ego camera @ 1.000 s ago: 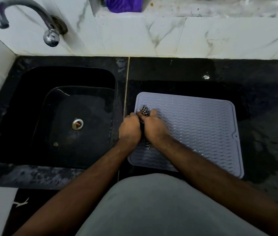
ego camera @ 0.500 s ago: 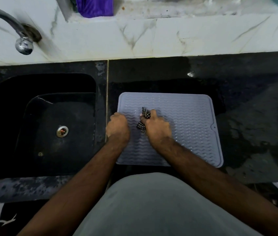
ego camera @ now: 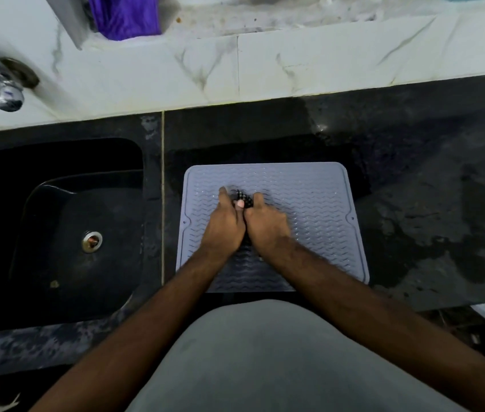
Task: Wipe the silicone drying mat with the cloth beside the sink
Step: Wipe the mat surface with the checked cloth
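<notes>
While two bare hands meet over one grey silicone mat (ego camera: pixel 309 209) on the black table (ego camera: pixel 413 173), the left hand (ego camera: pixel 224 226) and right hand (ego camera: pixel 266 226) both curl their fingers around one bunched checked cloth (ego camera: pixel 242 199). One black sink (ego camera: pixel 57 233) lies left of the mat; no writing is readable.

Grey ridged drying mat (ego camera: pixel 309 203) flat on black tabletop (ego camera: pixel 428 188), just right of sink (ego camera: pixel 57 233). Left hand (ego camera: pixel 224 226) and right hand (ego camera: pixel 268 228) side by side on mat, both gripping bunched checked cloth (ego camera: pixel 243 199) between them.
</notes>
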Demonstrator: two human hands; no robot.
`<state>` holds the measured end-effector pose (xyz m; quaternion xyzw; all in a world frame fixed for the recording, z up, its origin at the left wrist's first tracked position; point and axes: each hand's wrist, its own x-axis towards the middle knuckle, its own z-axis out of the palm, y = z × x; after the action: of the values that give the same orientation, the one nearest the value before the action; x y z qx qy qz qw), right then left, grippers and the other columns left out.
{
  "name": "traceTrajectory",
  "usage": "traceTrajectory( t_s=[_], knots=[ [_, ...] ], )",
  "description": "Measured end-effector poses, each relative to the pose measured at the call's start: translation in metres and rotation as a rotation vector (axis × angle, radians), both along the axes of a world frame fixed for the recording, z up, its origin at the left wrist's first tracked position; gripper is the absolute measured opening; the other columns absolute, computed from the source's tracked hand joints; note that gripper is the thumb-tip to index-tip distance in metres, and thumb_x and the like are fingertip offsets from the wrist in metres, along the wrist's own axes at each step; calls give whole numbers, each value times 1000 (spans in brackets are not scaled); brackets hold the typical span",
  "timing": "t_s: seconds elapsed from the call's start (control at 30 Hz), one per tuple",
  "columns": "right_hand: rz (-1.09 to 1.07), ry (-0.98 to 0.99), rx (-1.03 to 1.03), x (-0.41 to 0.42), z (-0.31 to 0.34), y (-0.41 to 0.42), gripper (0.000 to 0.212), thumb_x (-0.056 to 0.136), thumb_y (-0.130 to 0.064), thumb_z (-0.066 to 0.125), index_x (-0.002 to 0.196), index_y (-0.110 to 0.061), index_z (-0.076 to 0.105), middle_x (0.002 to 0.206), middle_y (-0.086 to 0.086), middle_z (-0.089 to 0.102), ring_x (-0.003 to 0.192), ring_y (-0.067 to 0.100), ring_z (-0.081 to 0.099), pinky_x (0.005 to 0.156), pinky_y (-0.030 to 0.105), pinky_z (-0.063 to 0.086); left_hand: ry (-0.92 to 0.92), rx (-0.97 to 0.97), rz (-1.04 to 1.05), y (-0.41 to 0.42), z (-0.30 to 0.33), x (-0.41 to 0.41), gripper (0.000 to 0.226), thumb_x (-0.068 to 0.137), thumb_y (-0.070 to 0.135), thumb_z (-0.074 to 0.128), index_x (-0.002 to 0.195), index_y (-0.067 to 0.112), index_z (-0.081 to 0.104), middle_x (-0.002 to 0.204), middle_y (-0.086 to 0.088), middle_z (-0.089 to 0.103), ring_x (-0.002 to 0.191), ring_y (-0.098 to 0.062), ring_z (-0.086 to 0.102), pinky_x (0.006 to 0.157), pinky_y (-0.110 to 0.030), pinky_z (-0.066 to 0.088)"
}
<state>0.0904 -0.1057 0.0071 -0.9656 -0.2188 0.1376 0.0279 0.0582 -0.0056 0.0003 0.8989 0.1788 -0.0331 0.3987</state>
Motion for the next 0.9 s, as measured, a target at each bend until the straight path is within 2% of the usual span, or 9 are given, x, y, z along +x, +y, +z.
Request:
traceTrajectory(
  t_s=[0.1,0.2,0.3,0.37,0.43,0.5,0.57,0.73,0.9],
  knots=[
    [-13,-17,-9,1,2,0,21,97,-12,59,116,-4,60,111,10,42,83,24,59,63,38,54,99,48,21,0,-5,0,67,108,45,29,160,7,9,126,-27,64,115,-42,62,96,-49,51],
    [-36,-39,-48,-1,5,-4,22,97,-10,58,118,-5,59,117,11,40,87,24,57,59,36,50,211,96,-22,-4,-5,5,74,106,53,23,160,6,8,154,-27,39,138,-41,44,111,-51,38],
    [-51,-49,-95,2,7,-14,22,98,-11,55,119,-5,60,123,12,38,95,26,56,60,37,47,243,140,-46,-8,-8,5,85,101,63,24,160,5,5,165,-22,18,150,-35,26,117,-49,29],
    [-71,-52,-105,3,7,-23,22,99,-12,55,119,-6,61,123,12,38,96,26,56,64,38,52,223,165,-55,-10,-11,4,88,100,65,26,161,6,2,166,-20,13,154,-32,17,120,-46,24],
    [-73,-58,-108,3,8,-30,25,98,-12,55,122,-10,60,124,13,38,97,26,56,63,37,51,189,201,-103,-13,-17,1,80,101,64,26,162,21,-2,168,-14,6,156,-28,6,122,-46,19],
    [-74,-46,-99,4,9,-38,38,98,-12,56,135,-19,53,128,14,36,100,28,56,61,37,48,184,246,-156,-15,-20,0,70,101,64,25,159,40,-5,169,-11,-1,156,-29,-2,122,-49,16],
    [-89,-37,-97,6,10,-48,57,96,-12,59,147,-31,41,129,14,34,101,28,56,65,38,52,219,308,-204,-16,-22,1,67,100,67,22,157,47,-7,168,-14,-8,155,-32,-8,123,-50,11],
    [-126,-43,-76,10,11,-73,66,94,-8,62,149,-36,37,123,14,35,97,26,56,67,37,52,318,465,-255,-25,-24,-1,84,89,83,21,156,45,-12,163,-20,-27,151,-39,-20,122,-54,5],
    [-181,-30,-90,15,9,-98,76,91,-6,64,151,-40,32,123,13,34,88,21,49,60,34,43,391,524,-211,-44,-23,2,111,75,95,20,157,31,-19,155,-31,-34,147,-47,-25,122,-58,0]
  ],
)
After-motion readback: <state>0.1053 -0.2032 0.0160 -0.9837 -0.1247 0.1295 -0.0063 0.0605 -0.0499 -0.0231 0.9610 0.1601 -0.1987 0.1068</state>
